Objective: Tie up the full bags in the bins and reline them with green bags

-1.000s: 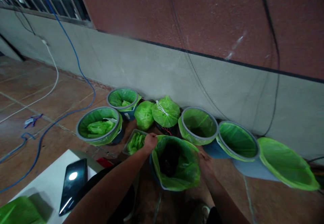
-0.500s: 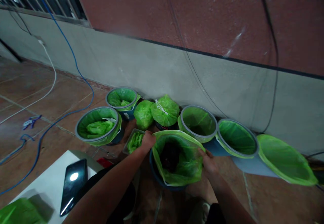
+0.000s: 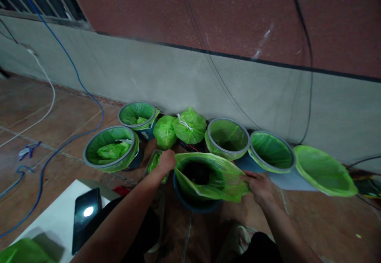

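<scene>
A green plastic bag (image 3: pixel 220 181) hangs in a blue bucket (image 3: pixel 195 205) on the floor between my feet, its mouth open and its inside dark. My left hand (image 3: pixel 167 160) is closed on the bag's left edge. Out to the right, my right hand (image 3: pixel 258 183) grips the opposite edge, which is stretched past the bucket's rim. A small tray (image 3: pixel 148 167) with green plastic in it lies partly behind my left hand.
Lined buckets stand left (image 3: pixel 86 158) and right (image 3: pixel 249 138) along the wall (image 3: pixel 178 76). Two bulging green bags (image 3: pixel 190 126) sit between them. A phone (image 3: pixel 86 219) lies on a white surface (image 3: pixel 53 215) at lower left. A blue cable crosses the floor.
My right hand has moved right and a little up, pulling the bag's edge outward so its mouth is wider and flatter. The camera view has shifted slightly.
</scene>
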`<state>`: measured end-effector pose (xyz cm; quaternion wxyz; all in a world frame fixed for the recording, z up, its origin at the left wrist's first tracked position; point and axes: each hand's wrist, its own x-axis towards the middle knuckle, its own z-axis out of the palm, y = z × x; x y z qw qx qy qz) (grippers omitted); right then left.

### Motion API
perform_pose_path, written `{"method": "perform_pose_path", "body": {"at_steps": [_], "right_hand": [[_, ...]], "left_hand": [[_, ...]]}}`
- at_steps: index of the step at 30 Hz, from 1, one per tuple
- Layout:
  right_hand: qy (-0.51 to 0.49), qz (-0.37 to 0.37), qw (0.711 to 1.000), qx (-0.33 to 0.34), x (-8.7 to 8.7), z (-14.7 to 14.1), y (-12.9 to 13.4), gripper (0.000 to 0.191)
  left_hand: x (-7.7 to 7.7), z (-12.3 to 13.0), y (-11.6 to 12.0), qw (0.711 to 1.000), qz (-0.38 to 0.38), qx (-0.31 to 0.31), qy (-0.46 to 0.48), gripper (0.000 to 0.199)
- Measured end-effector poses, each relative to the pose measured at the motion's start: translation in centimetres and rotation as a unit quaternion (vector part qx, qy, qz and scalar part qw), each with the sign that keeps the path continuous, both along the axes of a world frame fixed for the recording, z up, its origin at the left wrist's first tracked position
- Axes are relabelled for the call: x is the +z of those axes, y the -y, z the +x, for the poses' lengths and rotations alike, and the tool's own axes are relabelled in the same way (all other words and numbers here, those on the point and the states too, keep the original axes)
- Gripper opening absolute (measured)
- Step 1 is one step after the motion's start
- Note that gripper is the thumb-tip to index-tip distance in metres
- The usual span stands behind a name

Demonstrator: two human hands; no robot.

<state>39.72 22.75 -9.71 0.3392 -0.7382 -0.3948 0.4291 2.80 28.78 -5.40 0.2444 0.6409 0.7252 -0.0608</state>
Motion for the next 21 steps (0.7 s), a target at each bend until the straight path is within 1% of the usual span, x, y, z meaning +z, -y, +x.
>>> {"method": "perform_pose_path", "body": {"at_steps": [3,5,6,10,12,15,16,18,21], "right_hand": [[-0.115,-0.056,0.992,0.02,1.4,-1.2,0.5,0.026],[-0.153,-0.063,0.985,0.038,2.2,-2.0,0.7,0.025],[-0.157,-0.056,0.985,0.037,2.5,-2.3,0.7,0.024],[-0.121,0.006,0.992,0.022,2.4,-2.9,0.7,0.016],[-0.092,0.002,0.995,0.024,2.1,-3.3,0.8,0.015],[-0.066,-0.038,0.996,0.042,1.7,-4.0,1.0,0.012],[-0.067,-0.039,0.996,0.043,1.6,-4.1,1.0,0.013],[-0.071,-0.014,0.997,0.031,1.3,-3.9,0.8,0.017],[-0.036,0.023,0.999,-0.002,0.7,-2.4,0.6,0.022]], "left_hand": [[1.3,0.6,0.1,1.0,0.015,-0.012,0.0,0.032],[2.0,1.0,0.2,0.999,0.026,-0.019,0.004,0.033],[2.3,1.2,0.3,0.999,0.032,-0.024,0.008,0.034],[2.8,2.0,0.7,0.997,0.054,-0.037,0.034,0.033],[2.7,2.5,0.8,0.996,0.058,-0.044,0.047,0.032],[2.4,2.8,0.9,0.996,0.052,-0.048,0.059,0.032],[2.3,2.8,0.8,0.996,0.051,-0.042,0.058,0.032],[2.3,2.3,0.4,0.997,0.054,-0.017,0.047,0.032],[2.4,0.7,-0.3,0.998,0.049,0.031,0.021,0.031]]}}
